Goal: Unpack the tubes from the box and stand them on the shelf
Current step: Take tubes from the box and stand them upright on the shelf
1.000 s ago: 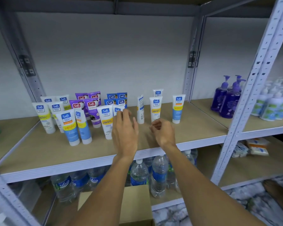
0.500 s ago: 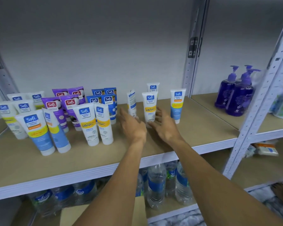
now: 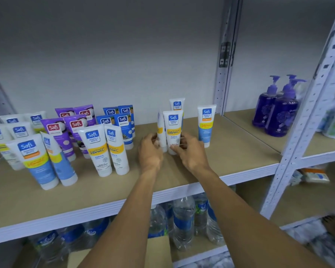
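Both hands are on the pair right of the shelf's (image 3: 230, 151) middle, roughly midway between its front and back edges.

Left hand (image 3: 150, 151): fingers curled round the low end of the side-on tube (image 3: 160, 130). Right hand (image 3: 190, 153): thumb and fingertips pinch the Vitamin C tube (image 3: 172, 128) just above its cap. Both tubes stand upright on their caps. Touching or a hair apart, can't tell.

Plan:
- Keep both grips low, near the caps. Narrow foot and wide crimp up top, so I expect them to tip easily.
- Twist the side-on tube so its label faces the front edge, then seat the cap flat.
- Release one hand at a time and check for wobble.
- Watch the rear tube (image 3: 177, 106) just behind and the blue-bottomed tube (image 3: 206, 124) nearby on the right. A domino is likely if nudged.

The box (image 3: 159, 252) sits below, between my forearms; its contents are not visible.
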